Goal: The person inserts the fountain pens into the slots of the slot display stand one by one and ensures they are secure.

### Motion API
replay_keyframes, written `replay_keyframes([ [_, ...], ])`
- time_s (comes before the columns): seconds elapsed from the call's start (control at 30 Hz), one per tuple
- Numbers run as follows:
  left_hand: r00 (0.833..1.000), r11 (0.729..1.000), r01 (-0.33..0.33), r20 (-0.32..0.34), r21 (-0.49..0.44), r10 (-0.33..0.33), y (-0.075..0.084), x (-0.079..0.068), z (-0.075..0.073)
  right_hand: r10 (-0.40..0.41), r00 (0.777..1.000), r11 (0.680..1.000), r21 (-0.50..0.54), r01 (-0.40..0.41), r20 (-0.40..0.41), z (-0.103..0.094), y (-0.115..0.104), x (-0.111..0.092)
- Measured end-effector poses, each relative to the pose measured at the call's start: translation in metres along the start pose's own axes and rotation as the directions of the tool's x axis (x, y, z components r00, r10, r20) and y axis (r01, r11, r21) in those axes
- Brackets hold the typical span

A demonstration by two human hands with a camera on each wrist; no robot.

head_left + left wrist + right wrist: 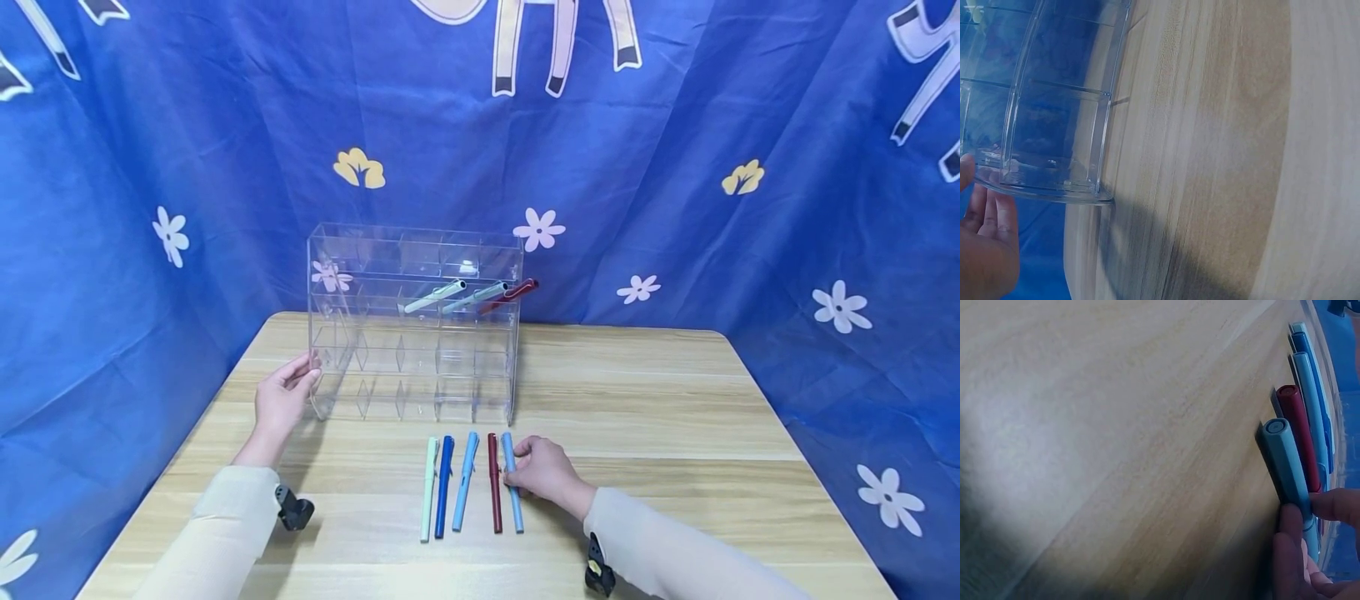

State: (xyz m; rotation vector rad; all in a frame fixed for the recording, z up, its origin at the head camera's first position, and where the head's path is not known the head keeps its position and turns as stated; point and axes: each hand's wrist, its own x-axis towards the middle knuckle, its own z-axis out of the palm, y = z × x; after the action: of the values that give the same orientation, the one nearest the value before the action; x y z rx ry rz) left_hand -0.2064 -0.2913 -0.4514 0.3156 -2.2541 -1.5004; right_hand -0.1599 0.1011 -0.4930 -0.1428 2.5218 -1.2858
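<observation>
A clear acrylic rack [311, 292] with many compartments stands upright toward the back of the table. At its left side my left hand [281, 404] grips the wall edge, thumb in front and fingers behind in the left wrist view. My right hand [551, 473] pinches a light blue pen [517, 510] between thumb and fingers; this pen [1285, 456] lies along the tabletop. To its left lie a dark red pen [494, 487], another light blue pen [465, 483], a dark blue pen [444, 490] and a pale green pen [429, 492].
In one upper row of the rack sit a pale green pen [435, 296], a light blue pen [480, 297] and a dark red pen [513, 295], their ends sticking out forward. A blue patterned curtain [600, 167] hangs behind the wooden table [637, 392] and along both sides.
</observation>
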Motion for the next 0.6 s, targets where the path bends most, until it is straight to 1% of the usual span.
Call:
replay_keyframes([
  [0.07,1.000,1.000,0.002,0.000,0.007,-0.002,-0.001,0.000,0.000,0.010,1.000,1.000,0.006,-0.010,0.002,-0.001,0.000,0.000],
  [0.17,1.000,1.000,0.012,-0.001,0.005,-0.012,-0.002,0.001,0.000,0.029,0.999,0.999,0.043,-0.030,0.013,-0.005,0.001,0.000],
  [0.27,1.000,1.000,0.019,0.000,0.008,-0.019,-0.003,0.001,0.000,0.039,0.998,0.992,0.120,-0.044,0.041,-0.011,0.005,0.001],
  [0.37,1.000,1.000,0.019,0.000,0.011,-0.019,-0.003,0.001,0.000,0.026,0.997,0.975,0.220,-0.040,0.068,-0.019,0.010,0.002],
  [0.47,1.000,1.000,0.019,0.001,0.008,-0.019,-0.003,0.001,0.000,0.008,0.996,0.949,0.313,-0.034,0.084,-0.028,0.016,0.004],
  [0.6,1.000,1.000,0.014,0.005,0.012,-0.014,-0.003,0.001,0.000,-0.024,0.997,0.920,0.392,-0.007,0.074,-0.041,0.023,0.007],
])
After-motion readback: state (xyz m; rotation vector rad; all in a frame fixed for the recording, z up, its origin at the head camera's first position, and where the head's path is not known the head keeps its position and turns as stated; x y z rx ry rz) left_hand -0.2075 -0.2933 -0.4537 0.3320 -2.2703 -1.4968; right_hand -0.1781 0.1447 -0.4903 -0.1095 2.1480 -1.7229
